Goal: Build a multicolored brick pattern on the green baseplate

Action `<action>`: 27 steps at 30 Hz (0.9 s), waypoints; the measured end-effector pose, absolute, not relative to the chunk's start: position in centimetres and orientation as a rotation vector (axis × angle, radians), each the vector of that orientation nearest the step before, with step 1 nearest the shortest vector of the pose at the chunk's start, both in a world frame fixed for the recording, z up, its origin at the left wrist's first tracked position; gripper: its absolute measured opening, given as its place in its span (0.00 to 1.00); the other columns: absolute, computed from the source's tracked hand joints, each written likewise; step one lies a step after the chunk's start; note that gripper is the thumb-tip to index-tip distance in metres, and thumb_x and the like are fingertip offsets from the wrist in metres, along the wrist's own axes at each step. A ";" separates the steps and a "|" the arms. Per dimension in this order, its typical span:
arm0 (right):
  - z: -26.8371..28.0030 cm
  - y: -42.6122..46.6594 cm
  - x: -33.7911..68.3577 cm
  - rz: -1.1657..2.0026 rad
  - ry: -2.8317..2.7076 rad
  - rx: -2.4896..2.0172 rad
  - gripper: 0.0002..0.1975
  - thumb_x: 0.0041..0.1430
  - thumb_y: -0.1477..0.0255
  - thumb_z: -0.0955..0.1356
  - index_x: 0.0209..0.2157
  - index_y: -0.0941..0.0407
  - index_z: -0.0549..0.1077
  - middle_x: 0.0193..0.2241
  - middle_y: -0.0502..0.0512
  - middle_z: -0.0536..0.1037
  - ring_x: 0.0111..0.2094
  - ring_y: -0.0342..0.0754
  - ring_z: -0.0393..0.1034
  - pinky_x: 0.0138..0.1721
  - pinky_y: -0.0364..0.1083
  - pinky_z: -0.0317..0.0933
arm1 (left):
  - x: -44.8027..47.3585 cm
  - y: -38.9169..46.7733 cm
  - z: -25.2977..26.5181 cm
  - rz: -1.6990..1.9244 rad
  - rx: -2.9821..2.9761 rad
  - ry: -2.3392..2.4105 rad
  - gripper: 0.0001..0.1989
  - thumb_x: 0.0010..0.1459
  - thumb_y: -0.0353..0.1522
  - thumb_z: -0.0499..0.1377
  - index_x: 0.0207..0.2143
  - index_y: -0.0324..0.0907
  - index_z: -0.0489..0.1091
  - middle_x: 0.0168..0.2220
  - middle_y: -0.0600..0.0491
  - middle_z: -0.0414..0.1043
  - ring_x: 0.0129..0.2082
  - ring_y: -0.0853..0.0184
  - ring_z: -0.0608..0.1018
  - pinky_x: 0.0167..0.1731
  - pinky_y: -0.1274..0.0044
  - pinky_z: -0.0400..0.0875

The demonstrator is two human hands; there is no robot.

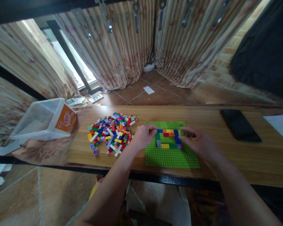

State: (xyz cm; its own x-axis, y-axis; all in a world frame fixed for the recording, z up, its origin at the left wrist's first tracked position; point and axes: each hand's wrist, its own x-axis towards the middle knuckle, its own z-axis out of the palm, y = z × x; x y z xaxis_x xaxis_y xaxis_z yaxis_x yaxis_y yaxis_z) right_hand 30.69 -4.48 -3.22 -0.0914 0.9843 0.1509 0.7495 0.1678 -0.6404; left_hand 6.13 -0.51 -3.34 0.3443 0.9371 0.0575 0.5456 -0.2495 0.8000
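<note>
A green studded baseplate lies on the table with a rectangular outline of toy bricks built on it. Its back side has a blue brick at the left and yellow, orange and red bricks further along. My left hand is closed at the outline's back left corner, its fingertips by the blue brick; whatever they pinch is hidden. Opposite it, my right hand has thumb and forefinger apart beside the dark blue bricks on the right side. Along the front run grey, yellow, green and purple bricks.
A heap of loose mixed bricks spreads left of the baseplate. A clear plastic box with an orange label stands at the table's left end. To the right lie a black phone and white paper.
</note>
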 end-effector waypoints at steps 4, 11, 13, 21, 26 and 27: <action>-3.3 -4.8 30.5 0.654 -1.959 -1.575 0.16 0.57 0.62 0.68 0.45 0.52 0.78 0.38 0.55 0.79 0.37 0.51 0.74 0.41 0.51 0.67 | 6.8 -0.9 -2.8 0.688 1.948 1.151 0.11 0.61 0.29 0.54 0.36 0.39 0.76 0.30 0.55 0.77 0.29 0.71 0.74 0.30 0.81 0.65; -3.7 -4.6 29.6 0.583 -2.041 -1.582 0.14 0.54 0.65 0.69 0.43 0.50 0.80 0.41 0.57 0.77 0.41 0.54 0.73 0.45 0.55 0.66 | 8.4 -1.9 -2.3 0.493 2.018 1.021 0.14 0.62 0.30 0.52 0.35 0.40 0.78 0.27 0.55 0.75 0.26 0.70 0.72 0.29 0.80 0.64; -3.9 -4.6 29.6 0.562 -2.043 -1.600 0.14 0.54 0.65 0.69 0.43 0.50 0.80 0.40 0.57 0.77 0.41 0.54 0.72 0.45 0.54 0.66 | 8.7 -2.2 -2.2 0.452 2.046 1.008 0.14 0.62 0.29 0.52 0.36 0.40 0.78 0.30 0.54 0.77 0.29 0.69 0.74 0.31 0.80 0.65; -4.1 -4.5 30.1 0.604 -2.018 -1.599 0.13 0.52 0.63 0.71 0.41 0.48 0.80 0.39 0.55 0.77 0.40 0.55 0.72 0.44 0.56 0.66 | 9.1 -2.2 -1.5 0.340 2.126 1.040 0.14 0.62 0.29 0.52 0.33 0.42 0.78 0.28 0.53 0.76 0.26 0.68 0.73 0.30 0.79 0.64; -4.0 -4.5 30.1 0.629 -2.009 -1.591 0.12 0.54 0.65 0.70 0.39 0.50 0.81 0.38 0.56 0.78 0.39 0.54 0.73 0.44 0.55 0.66 | 9.0 -2.1 -1.5 0.309 2.152 1.022 0.14 0.62 0.29 0.52 0.32 0.42 0.78 0.25 0.54 0.74 0.25 0.68 0.72 0.29 0.79 0.63; -3.9 -4.5 30.1 0.631 -2.010 -1.589 0.12 0.54 0.65 0.70 0.39 0.50 0.80 0.38 0.56 0.78 0.39 0.54 0.73 0.44 0.55 0.66 | 9.0 -2.1 -1.5 0.307 2.150 1.020 0.14 0.62 0.29 0.52 0.34 0.42 0.78 0.26 0.54 0.74 0.25 0.68 0.72 0.29 0.79 0.63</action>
State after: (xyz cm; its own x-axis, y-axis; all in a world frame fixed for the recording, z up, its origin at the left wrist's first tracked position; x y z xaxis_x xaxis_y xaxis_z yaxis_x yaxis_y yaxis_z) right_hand 30.08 -4.53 -3.92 -0.1958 0.9759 0.0966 0.7455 0.2121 -0.6318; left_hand 9.00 -2.15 -1.50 0.6578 0.7480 -0.0880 0.5751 -0.4234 0.7000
